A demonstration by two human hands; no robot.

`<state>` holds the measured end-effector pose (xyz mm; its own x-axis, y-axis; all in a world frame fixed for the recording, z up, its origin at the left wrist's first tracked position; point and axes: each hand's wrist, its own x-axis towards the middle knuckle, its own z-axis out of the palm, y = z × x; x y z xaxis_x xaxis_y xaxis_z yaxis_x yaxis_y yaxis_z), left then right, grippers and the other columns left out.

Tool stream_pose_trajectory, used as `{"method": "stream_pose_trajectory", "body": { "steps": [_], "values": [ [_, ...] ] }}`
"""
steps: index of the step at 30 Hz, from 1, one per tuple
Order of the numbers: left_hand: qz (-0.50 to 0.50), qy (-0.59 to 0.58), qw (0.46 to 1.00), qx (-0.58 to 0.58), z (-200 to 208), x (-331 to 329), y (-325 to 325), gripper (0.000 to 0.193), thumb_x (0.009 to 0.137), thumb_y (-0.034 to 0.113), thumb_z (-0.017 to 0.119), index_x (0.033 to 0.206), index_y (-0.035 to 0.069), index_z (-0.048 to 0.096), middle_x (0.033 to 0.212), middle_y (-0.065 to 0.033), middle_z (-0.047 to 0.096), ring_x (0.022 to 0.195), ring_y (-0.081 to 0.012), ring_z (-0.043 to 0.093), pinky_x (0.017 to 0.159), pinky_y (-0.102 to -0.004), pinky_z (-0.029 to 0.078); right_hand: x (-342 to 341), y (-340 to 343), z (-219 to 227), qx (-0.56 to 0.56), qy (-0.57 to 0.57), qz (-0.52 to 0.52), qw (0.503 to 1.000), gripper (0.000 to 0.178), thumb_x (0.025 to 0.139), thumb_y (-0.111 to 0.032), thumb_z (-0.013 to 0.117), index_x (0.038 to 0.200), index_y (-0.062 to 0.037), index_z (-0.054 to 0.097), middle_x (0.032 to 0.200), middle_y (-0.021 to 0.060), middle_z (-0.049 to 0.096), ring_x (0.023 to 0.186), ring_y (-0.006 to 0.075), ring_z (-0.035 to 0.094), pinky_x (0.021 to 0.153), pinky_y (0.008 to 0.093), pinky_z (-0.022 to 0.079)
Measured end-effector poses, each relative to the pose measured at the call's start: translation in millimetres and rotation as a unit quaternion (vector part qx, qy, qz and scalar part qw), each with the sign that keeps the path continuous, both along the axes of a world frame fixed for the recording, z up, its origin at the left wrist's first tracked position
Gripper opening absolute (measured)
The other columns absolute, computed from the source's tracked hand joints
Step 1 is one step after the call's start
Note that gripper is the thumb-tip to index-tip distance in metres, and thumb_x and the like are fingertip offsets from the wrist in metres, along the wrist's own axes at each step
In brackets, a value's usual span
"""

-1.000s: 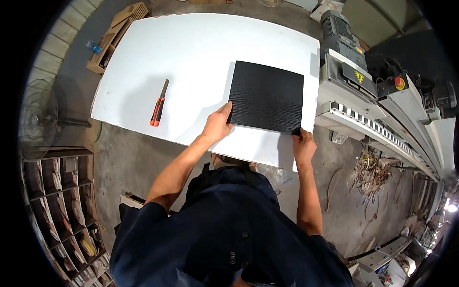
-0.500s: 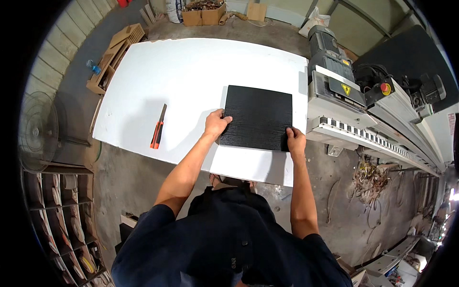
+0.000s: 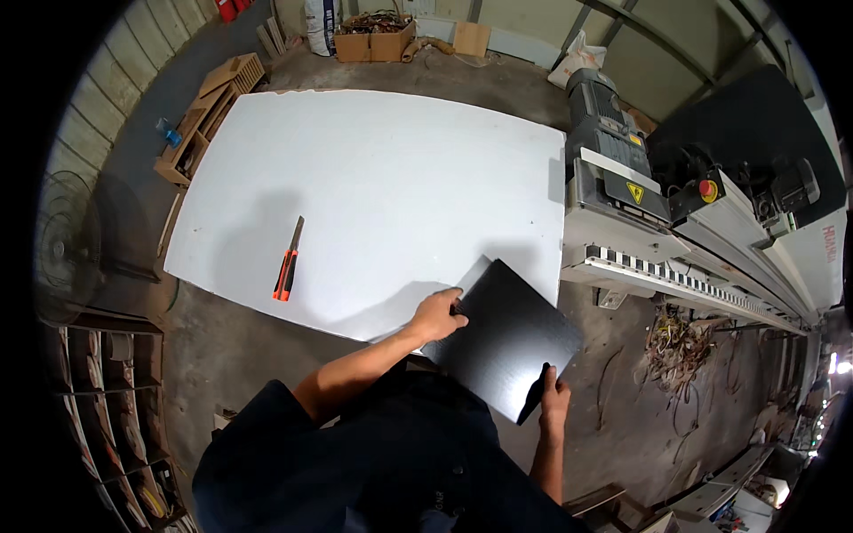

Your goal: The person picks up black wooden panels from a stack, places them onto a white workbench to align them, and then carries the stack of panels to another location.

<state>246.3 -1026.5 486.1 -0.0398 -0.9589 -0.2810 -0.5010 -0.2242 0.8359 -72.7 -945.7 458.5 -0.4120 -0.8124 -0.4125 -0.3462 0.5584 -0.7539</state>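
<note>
A square black panel (image 3: 511, 333) with a fine grain is held between my hands at the near right edge of the white table (image 3: 373, 178). My left hand (image 3: 440, 315) grips its left edge, the thumb on top. At its near right edge my right hand (image 3: 553, 400) has hold of it, thumb on the upper face. The panel is turned cornerwise and overhangs the table toward my body; its sheen brightens near the right hand. Left of it, a red and black utility knife (image 3: 286, 266) lies on the table with its blade pointing away.
Along the right side of the table stands a machine with a grey motor (image 3: 595, 111) and a long toothed rail (image 3: 684, 280). A fan (image 3: 67, 249) and a shelf of edging rolls (image 3: 115, 400) are at the left. A cardboard box (image 3: 378, 43) sits at the back.
Both hands have brought the black panel toward my body and turned it from square-on to cornerwise, partly off the table. The knife still lies on the table.
</note>
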Motion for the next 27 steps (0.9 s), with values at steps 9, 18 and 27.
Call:
{"method": "stream_pose_trajectory", "body": {
  "steps": [9, 18, 27],
  "values": [
    [-0.132, -0.075, 0.986, 0.069, 12, -13, -38, 0.057, 0.064, 0.025, 0.073, 0.106, -0.010, 0.057, 0.105, -0.0275, 0.058, 0.100, -0.0351, 0.057, 0.085, -0.0377, 0.046, 30, 6, -3, -0.052, -0.114, -0.133, 0.983, 0.057, 0.086, -0.049, 0.058, 0.094, 0.0069, 0.055, 0.078, 0.0057, 0.056, 0.069, 0.0139, 0.049, 0.063, 0.0296, 0.042],
    [-0.051, 0.253, 0.957, 0.135, 40, -15, -39, 0.057, 0.062, 0.004, 0.077, 0.110, -0.013, 0.052, 0.103, -0.0208, 0.061, 0.096, -0.0284, 0.059, 0.085, -0.0329, 0.046, 14, 21, -18, -0.224, -0.145, -0.046, 0.963, 0.044, 0.093, -0.034, 0.054, 0.107, 0.0075, 0.056, 0.098, 0.0081, 0.060, 0.087, 0.0152, 0.054, 0.077, 0.0275, 0.044],
    [-0.046, 0.285, 0.951, -0.108, 124, 57, -38, 0.080, 0.060, -0.006, 0.074, 0.132, -0.005, 0.039, 0.120, -0.0108, 0.055, 0.110, -0.0191, 0.050, 0.097, -0.0293, 0.040, 37, -72, 75, -0.312, -0.073, 0.134, 0.938, 0.031, 0.079, -0.020, 0.070, 0.096, 0.0027, 0.058, 0.090, 0.0083, 0.063, 0.083, 0.0151, 0.056, 0.076, 0.0278, 0.045]
  ]
}}
